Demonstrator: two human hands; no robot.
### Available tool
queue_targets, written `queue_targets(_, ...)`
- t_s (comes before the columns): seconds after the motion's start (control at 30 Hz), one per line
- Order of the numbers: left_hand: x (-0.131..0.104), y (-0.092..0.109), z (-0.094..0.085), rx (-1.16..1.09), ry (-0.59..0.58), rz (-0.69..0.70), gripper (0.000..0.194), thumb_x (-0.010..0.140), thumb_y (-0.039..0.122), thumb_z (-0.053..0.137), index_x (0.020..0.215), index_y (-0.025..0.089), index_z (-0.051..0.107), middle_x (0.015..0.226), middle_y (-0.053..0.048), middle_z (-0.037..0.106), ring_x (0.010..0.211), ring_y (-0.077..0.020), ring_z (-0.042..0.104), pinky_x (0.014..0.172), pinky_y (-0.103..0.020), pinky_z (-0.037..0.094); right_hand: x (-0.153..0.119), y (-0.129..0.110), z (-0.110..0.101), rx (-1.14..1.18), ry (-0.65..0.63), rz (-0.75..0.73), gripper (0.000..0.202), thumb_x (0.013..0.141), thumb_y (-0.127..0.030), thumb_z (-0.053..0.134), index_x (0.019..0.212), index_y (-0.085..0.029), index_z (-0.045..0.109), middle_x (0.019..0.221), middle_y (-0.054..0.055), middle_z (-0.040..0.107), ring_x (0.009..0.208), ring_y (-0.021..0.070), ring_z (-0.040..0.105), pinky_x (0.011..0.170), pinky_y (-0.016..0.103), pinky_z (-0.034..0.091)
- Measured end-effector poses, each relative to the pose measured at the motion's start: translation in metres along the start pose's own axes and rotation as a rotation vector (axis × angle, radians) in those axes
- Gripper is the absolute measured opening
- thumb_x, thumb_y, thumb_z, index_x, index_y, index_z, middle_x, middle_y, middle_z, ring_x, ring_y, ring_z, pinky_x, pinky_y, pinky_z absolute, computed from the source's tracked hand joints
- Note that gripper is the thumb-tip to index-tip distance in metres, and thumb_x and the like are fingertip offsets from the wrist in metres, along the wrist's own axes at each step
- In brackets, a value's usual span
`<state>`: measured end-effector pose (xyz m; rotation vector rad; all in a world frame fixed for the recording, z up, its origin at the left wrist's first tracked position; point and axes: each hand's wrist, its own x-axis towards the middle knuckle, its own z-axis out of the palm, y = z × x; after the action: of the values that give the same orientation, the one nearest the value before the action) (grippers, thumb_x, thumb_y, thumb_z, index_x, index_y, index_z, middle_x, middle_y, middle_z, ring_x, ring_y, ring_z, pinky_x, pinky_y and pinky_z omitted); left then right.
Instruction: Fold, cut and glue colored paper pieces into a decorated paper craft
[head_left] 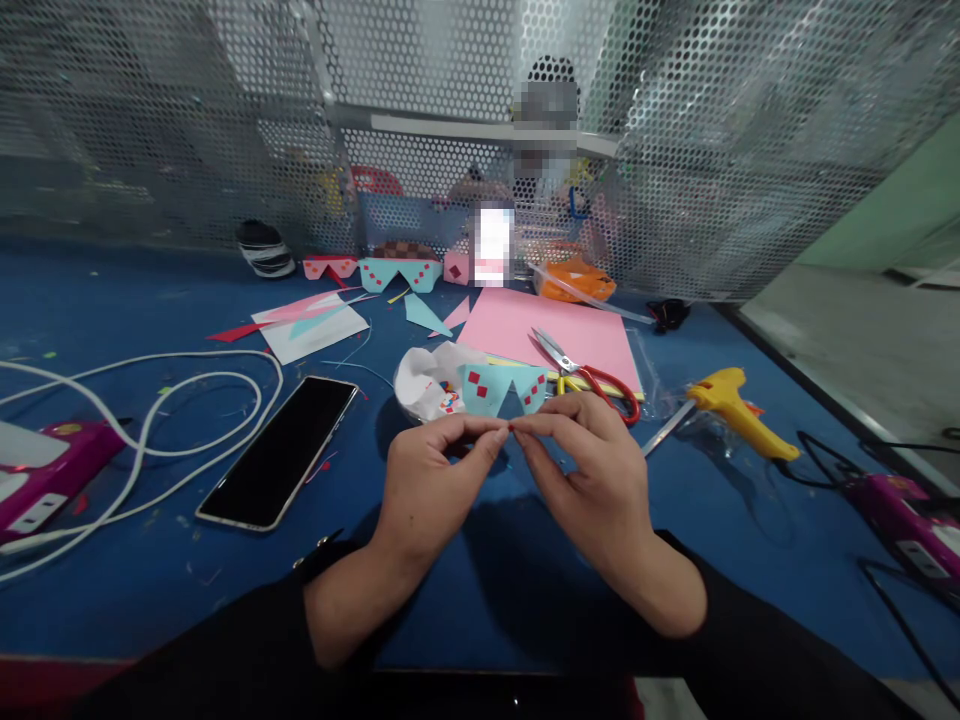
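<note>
My left hand (439, 475) and my right hand (592, 480) meet fingertip to fingertip over the table, each closed in a pinch. A tiny red piece (511, 427) shows between the tips; its kind is too small to make out. Just behind the fingers stands a light-blue paper cutout (486, 388) with red squares and a notch in its lower edge. A bowl lined with white paper (424, 375) holds small coloured bits to its left. Red-handled scissors (592, 378) lie behind my right hand, on a pink paper sheet (551, 325).
A phone (281, 455) and looped white cable (274, 380) lie left. On the right rest a yellow glue gun (739, 410) and a purple power strip (911, 525). More decorated cutouts (401, 274) stand by the perforated metal screen (450, 70), with a person behind it.
</note>
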<state>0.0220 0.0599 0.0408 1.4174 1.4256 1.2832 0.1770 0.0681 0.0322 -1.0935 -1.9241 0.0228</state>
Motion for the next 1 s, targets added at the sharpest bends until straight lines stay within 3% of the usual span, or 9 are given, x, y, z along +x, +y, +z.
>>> queue_targets(0.5,-0.001,-0.003,0.0,0.064,0.022,0.129,0.008,0.078,0.018,0.071,0.079,0.021,0.078,0.077,0.001,0.079,0.07,-0.0139,0.072,0.066,-0.022,0.056,-0.001,0.0,0.0,-0.003,0.007,-0.013,0.013,0.091,-0.016,0.06,0.091,-0.018,0.073,0.084,0.006,0.063,0.08,0.0197,0.06,0.07,0.037,0.049)
queue_targets(0.77,0.002,-0.001,-0.002,0.041,0.049,0.055,0.008,0.079,0.024,0.072,0.082,0.021,0.08,0.08,-0.002,0.08,0.071,-0.0164,0.072,0.061,-0.023,0.056,0.006,0.006,-0.007,-0.011,0.074,-0.005,0.01,0.09,-0.018,0.064,0.092,-0.019,0.073,0.086,0.005,0.064,0.083,0.0201,0.062,0.073,0.038,0.051)
queue_targets(1.0,0.003,0.001,-0.006,-0.103,0.139,0.028,0.008,0.081,0.027,0.074,0.086,0.024,0.079,0.082,0.0,0.08,0.077,-0.0161,0.074,0.073,-0.025,0.058,0.005,-0.003,-0.026,0.02,0.131,-0.039,0.012,0.09,-0.012,0.063,0.094,-0.02,0.071,0.086,0.006,0.065,0.082,0.0194,0.063,0.074,0.037,0.051)
